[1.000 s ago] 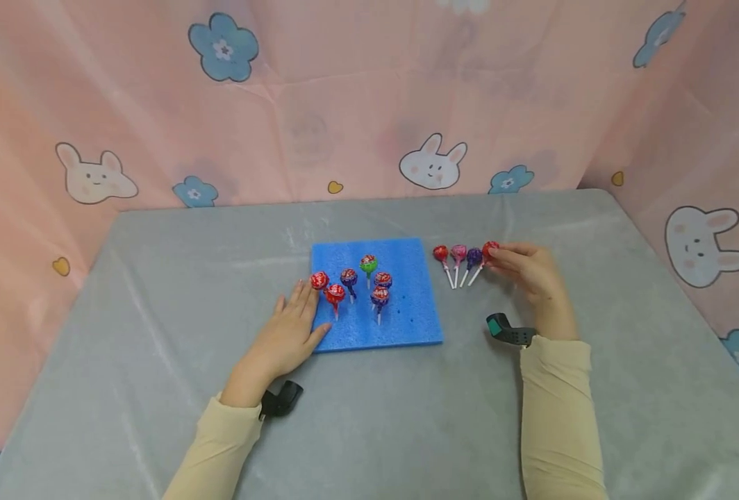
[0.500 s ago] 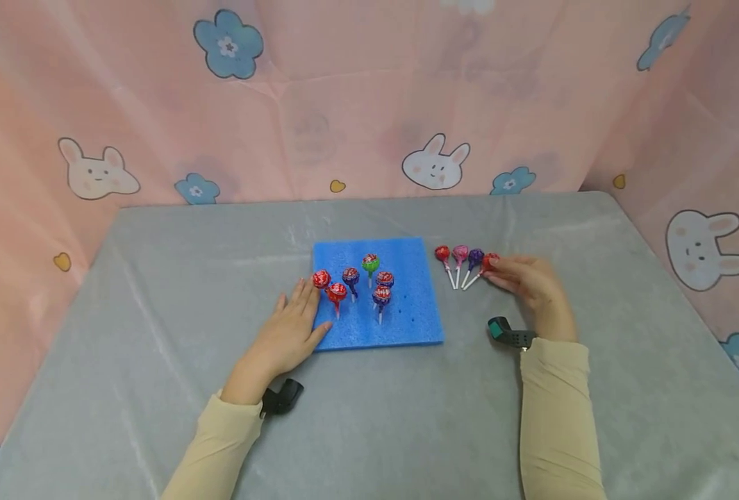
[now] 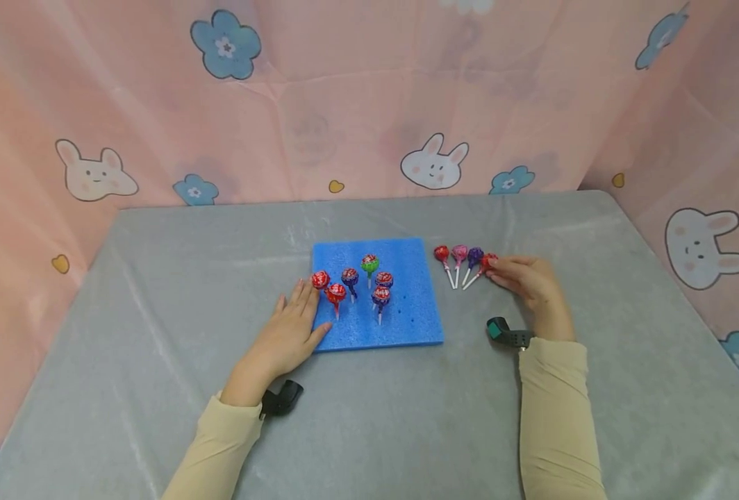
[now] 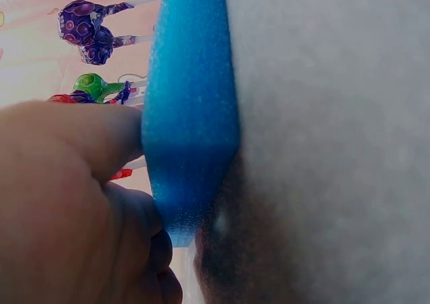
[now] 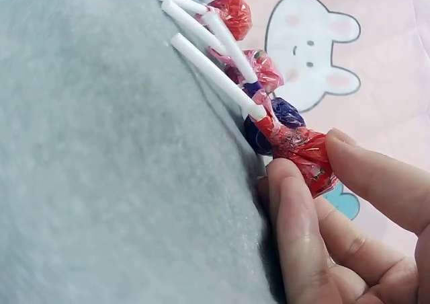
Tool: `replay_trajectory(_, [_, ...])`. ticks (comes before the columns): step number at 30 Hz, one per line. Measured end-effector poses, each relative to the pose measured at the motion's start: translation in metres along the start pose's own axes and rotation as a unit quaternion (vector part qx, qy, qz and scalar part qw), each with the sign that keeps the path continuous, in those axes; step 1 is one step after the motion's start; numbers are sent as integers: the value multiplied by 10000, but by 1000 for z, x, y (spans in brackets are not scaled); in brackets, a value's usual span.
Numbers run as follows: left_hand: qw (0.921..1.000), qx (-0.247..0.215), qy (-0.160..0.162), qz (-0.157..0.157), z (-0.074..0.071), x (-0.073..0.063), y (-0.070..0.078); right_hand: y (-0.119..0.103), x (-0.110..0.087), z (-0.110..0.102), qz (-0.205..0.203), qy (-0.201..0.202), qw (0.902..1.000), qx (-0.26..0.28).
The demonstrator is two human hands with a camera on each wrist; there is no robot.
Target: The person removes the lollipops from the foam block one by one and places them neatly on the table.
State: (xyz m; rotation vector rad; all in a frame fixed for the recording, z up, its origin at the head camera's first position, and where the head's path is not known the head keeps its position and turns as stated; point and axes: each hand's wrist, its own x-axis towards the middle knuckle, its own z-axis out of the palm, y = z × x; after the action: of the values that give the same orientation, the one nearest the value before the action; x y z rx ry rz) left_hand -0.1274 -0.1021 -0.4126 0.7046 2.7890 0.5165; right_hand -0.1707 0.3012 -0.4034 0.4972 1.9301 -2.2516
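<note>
In the head view my left hand [image 3: 285, 337] lies along the left edge of a blue foam board [image 3: 416, 278], its fingers straight and the thumb on the board's top. Several wrapped lollipops stand upright in the board, among them a green one [image 3: 370, 263] and a red one [image 3: 335, 293]. Over on the right, my right hand [image 3: 528, 285] pinches the head of a red lollipop [image 5: 302, 149] between thumb and fingers; its white stick points toward the board. Beside it lie a purple lollipop [image 3: 475, 256], a pink lollipop [image 3: 460, 253] and another red lollipop [image 3: 442, 253].
A grey cloth [image 3: 407, 417] covers the table. Pink curtain [image 3: 344, 104] with rabbits and flowers hangs behind and at the sides. Small holes show in the right part of the board. Each wrist wears a black camera mount [image 3: 283, 398].
The right hand has shifted slightly down with the red lollipop, whose head is lower and whose stick is tilted more to the left. My left hand stays in place on the board.
</note>
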Motion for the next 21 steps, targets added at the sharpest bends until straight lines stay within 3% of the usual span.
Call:
replay_trajectory(13, [10000,-15,12,-21,1,-1,-1,3,3,1,-115,564,9972,-488])
replay_trajectory(21, [10000,-6,50,3,2,1,-1,1,3,5,-213,1090,9818,-1540])
